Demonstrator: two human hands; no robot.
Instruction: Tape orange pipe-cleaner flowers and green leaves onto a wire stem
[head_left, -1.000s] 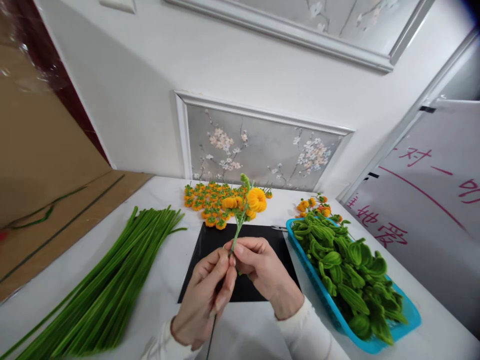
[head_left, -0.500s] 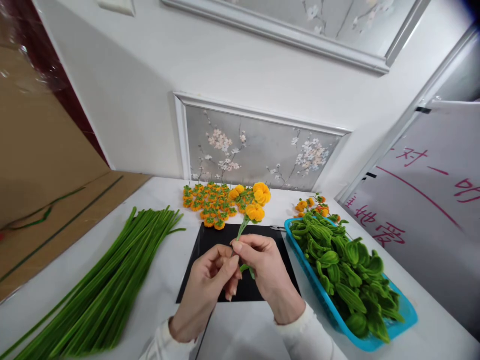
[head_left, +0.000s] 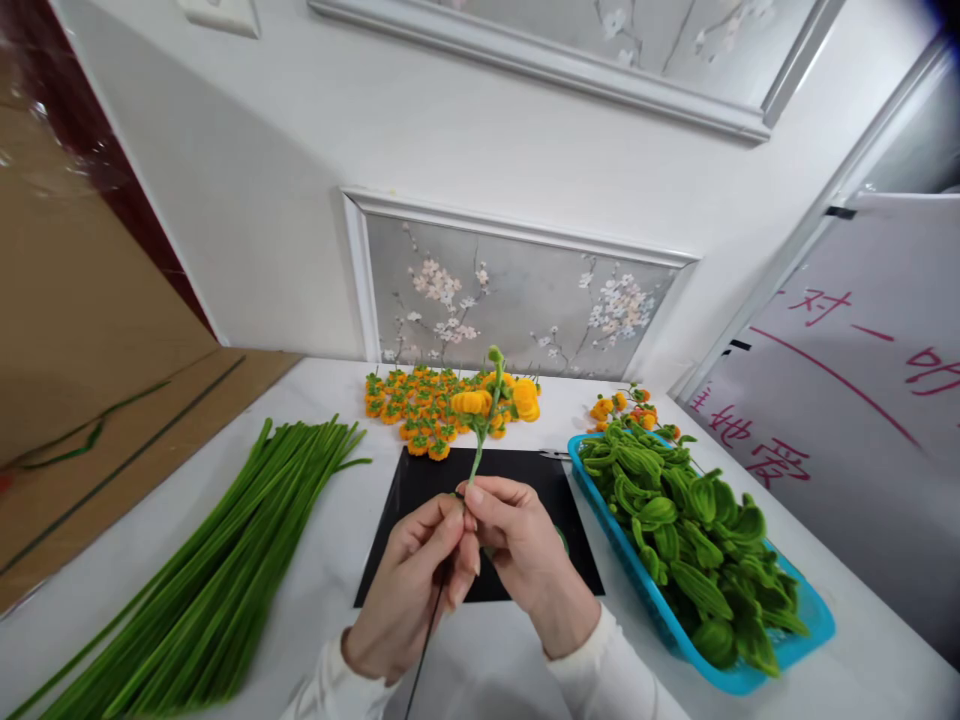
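Both hands pinch the stem of a fuzzy pipe-cleaner flower spray (head_left: 480, 425), which stands upright over the black mat (head_left: 409, 500). Yellow-orange blooms sit on either side of its green stem, and a green bud tops it. My left hand (head_left: 420, 570) is closed on the lower stem, thumb against fingers. From beneath it a thin dark wire (head_left: 425, 645) hangs toward me. My right hand (head_left: 529, 550) pinches the stem just above, near the green wrapping. Fingers hide the exact gripping spot.
Long green pipe cleaners (head_left: 225, 560) lie in a bundle at left. Small orange flowers (head_left: 420, 405) cluster behind the mat. At right, a blue basket (head_left: 731, 680) holds green fuzzy leaves (head_left: 675, 540). Pliers (head_left: 555, 455) lie beside it; more orange flowers (head_left: 622, 408) sit behind.
The flower spray has turned in my fingers, so its green bud and the blooms on both sides now show. The dark wire below my left hand shows more clearly.
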